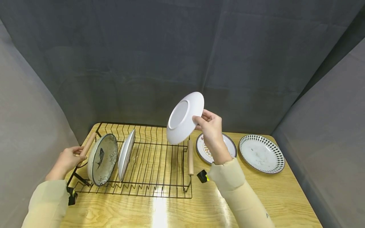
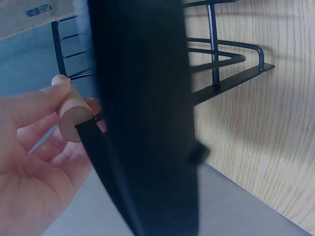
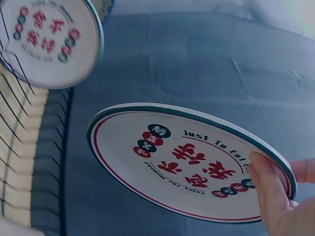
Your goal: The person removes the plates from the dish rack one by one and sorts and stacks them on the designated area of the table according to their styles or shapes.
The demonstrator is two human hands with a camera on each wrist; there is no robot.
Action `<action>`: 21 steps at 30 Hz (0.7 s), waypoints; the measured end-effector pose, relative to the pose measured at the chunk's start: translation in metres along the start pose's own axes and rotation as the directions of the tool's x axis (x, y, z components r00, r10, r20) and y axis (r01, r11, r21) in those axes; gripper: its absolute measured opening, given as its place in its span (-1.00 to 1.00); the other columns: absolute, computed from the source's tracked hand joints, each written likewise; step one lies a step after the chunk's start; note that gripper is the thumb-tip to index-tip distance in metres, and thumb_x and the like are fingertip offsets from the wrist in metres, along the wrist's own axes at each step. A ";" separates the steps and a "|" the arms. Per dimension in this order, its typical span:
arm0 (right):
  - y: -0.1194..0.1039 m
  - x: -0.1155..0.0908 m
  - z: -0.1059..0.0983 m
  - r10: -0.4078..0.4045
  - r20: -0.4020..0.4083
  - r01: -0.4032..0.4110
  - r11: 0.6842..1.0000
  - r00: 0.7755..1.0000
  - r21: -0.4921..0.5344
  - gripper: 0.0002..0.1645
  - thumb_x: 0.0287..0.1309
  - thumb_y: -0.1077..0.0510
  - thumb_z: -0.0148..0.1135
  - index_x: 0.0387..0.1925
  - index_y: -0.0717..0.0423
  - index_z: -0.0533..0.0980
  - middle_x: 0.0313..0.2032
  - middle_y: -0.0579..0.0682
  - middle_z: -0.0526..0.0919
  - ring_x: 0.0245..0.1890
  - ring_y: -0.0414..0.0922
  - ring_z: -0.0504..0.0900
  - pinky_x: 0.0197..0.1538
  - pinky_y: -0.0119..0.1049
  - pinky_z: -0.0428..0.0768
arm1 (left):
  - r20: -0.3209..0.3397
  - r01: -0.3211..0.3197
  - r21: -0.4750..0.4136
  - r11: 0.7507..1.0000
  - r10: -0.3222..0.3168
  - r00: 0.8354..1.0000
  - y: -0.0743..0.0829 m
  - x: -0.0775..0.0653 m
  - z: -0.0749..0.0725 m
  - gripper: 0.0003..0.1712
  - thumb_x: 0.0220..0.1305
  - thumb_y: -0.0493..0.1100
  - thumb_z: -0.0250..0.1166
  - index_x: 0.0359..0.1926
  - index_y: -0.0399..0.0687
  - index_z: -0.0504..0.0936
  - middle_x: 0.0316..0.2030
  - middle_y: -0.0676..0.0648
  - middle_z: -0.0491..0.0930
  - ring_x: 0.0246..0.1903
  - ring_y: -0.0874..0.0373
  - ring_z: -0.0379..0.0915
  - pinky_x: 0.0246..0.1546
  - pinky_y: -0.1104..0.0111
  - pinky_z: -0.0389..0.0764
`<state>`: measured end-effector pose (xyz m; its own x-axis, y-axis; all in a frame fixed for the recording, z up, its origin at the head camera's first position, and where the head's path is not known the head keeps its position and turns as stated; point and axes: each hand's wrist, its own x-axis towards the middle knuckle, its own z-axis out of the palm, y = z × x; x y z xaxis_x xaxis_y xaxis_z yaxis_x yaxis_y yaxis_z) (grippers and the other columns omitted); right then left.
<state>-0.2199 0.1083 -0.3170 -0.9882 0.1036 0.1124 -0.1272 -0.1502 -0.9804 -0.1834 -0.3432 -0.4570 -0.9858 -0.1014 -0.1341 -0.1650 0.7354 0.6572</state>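
My right hand (image 1: 211, 128) pinches the edge of a white plate (image 1: 185, 118) and holds it tilted above the right end of the black wire dish rack (image 1: 151, 183). In the right wrist view, the face of this plate (image 3: 192, 164) shows red characters, a green rim and the words "Just To Eat". At the rack's left end, my left hand (image 1: 68, 160) grips the wooden handle (image 1: 88, 145), thumb on one side and fingers behind. A fish-patterned bowl (image 1: 104, 160) stands on edge in the rack's left part. Beside it stands a white plate (image 1: 126, 155), also on edge.
On the wooden table (image 1: 256, 193), right of the rack, lies a plate with a dark rim (image 1: 231, 147), partly covered by my right wrist. Further right lies an oval dish with a diamond-patterned border (image 1: 260, 155). Grey cloth walls (image 1: 159, 63) close off the back and sides.
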 end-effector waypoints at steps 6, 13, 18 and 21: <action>-0.009 0.005 -0.023 -0.100 -0.043 0.095 0.989 0.994 -0.109 -0.60 0.00 0.46 0.10 -0.05 0.48 0.46 -0.37 -0.01 0.62 -0.47 -0.28 0.61 -0.48 -0.48 0.54 | -0.004 -0.013 0.002 1.000 0.013 1.000 -0.001 0.000 0.000 -0.42 0.15 -0.33 0.17 0.12 -0.64 0.24 -0.14 -0.56 0.38 -0.50 0.02 0.51 -0.54 0.29 0.51; -0.006 0.011 -0.046 -0.200 -0.060 0.177 0.947 0.978 -0.269 -0.65 -0.01 0.46 0.09 -0.10 0.51 0.49 -0.30 0.28 0.61 -0.49 -0.35 0.60 -0.47 -0.48 0.55 | -0.004 -0.023 -0.001 1.000 0.023 1.000 -0.003 0.001 0.000 -0.42 0.14 -0.34 0.16 0.12 -0.64 0.23 -0.14 -0.57 0.38 -0.52 0.02 0.52 -0.55 0.29 0.51; 0.005 0.017 -0.064 -0.277 -0.006 0.249 0.871 0.961 -0.423 -0.67 -0.02 0.45 0.09 -0.15 0.53 0.51 -0.28 0.43 0.59 -0.52 -0.44 0.55 -0.41 -0.58 0.52 | -0.006 -0.017 -0.005 1.000 0.016 1.000 -0.003 0.001 0.001 -0.43 0.15 -0.35 0.16 0.12 -0.64 0.24 -0.15 -0.58 0.36 -0.52 0.03 0.51 -0.55 0.29 0.52; 0.014 0.022 -0.074 -0.315 0.031 0.285 0.808 0.949 -0.515 -0.68 -0.04 0.45 0.09 -0.18 0.52 0.53 -0.32 0.40 0.61 -0.52 -0.40 0.54 -0.39 -0.62 0.49 | -0.010 -0.012 -0.006 1.000 0.012 1.000 -0.002 0.001 0.001 -0.43 0.15 -0.35 0.16 0.12 -0.63 0.24 -0.15 -0.58 0.36 -0.52 0.04 0.51 -0.55 0.29 0.52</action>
<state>-0.2370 0.1807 -0.3398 -0.9001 0.1151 0.4203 -0.3411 0.4143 -0.8438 -0.1842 -0.3440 -0.4597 -0.9880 -0.0988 -0.1188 -0.1530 0.7329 0.6629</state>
